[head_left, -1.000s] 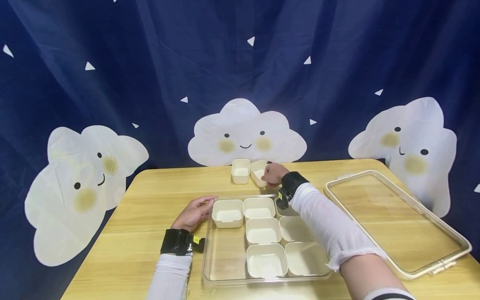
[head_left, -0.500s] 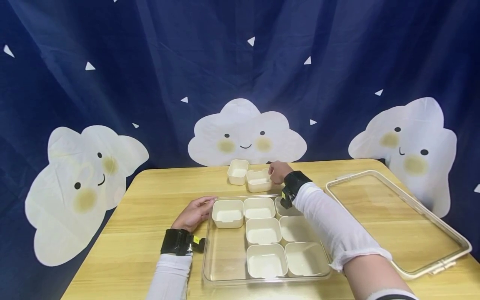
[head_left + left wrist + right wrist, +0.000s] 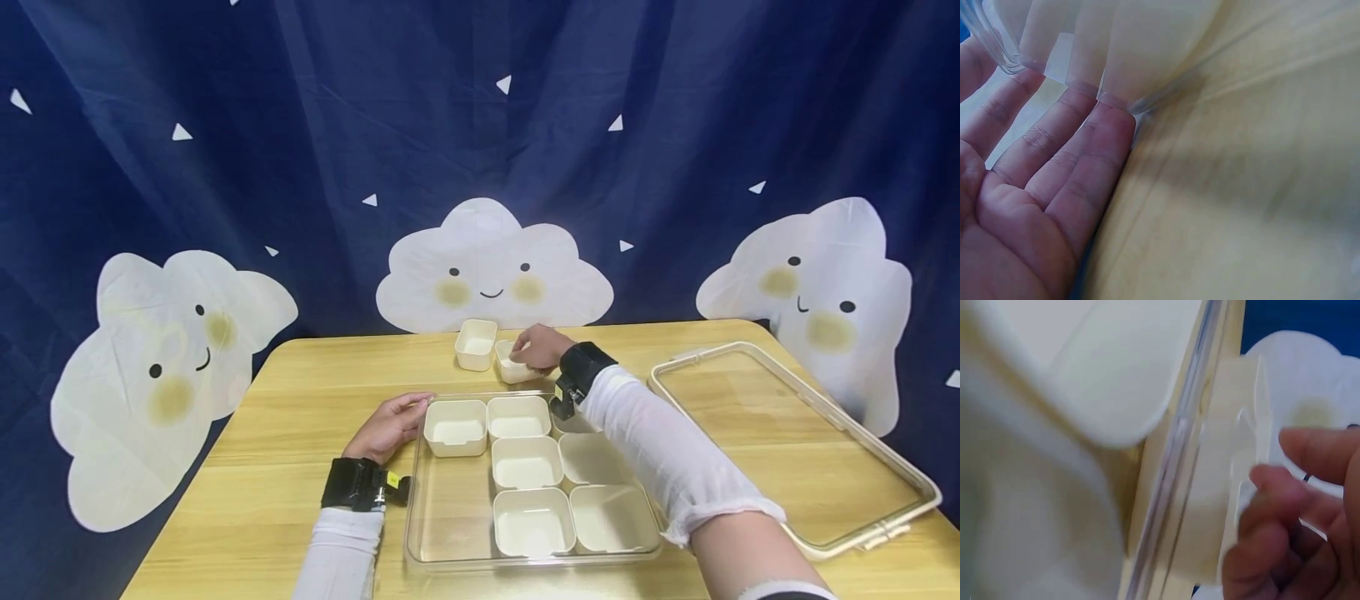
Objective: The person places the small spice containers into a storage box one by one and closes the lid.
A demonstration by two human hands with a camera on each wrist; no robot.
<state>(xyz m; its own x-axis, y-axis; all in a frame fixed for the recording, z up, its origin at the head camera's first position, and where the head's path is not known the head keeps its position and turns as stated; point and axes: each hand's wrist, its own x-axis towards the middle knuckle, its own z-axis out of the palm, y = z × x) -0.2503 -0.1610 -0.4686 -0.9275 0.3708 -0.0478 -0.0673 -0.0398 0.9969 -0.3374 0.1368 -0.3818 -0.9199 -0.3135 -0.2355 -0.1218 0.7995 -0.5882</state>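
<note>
My left hand point(image 3: 384, 429) rests against the back left corner of a clear plastic box point(image 3: 450, 533). In the left wrist view its fingers point(image 3: 1060, 137) are extended, tips at the clear wall. My right hand point(image 3: 542, 346) is over a small cream bin point(image 3: 512, 369) on the table behind the box, covering its right side. The right wrist view shows loosely bent fingers point(image 3: 1263, 550) by the bin's rim, a gap between thumb and forefinger. Another cream bin point(image 3: 476, 345) stands just left of it. Inside the box sit several cream bins point(image 3: 534, 523).
To the right lies a clear lid point(image 3: 795, 446) with a cream frame and latches, flat on the wooden table point(image 3: 247, 467). The right forearm point(image 3: 660, 450) crosses over the box's right side. A dark blue curtain point(image 3: 330, 167) with white clouds hangs behind the table.
The right-hand loose bin has been turned and shifted nearer the box, and its neighbour moved slightly left. My right hand drew back rightward, then came left over the bin. The left hand stayed.
</note>
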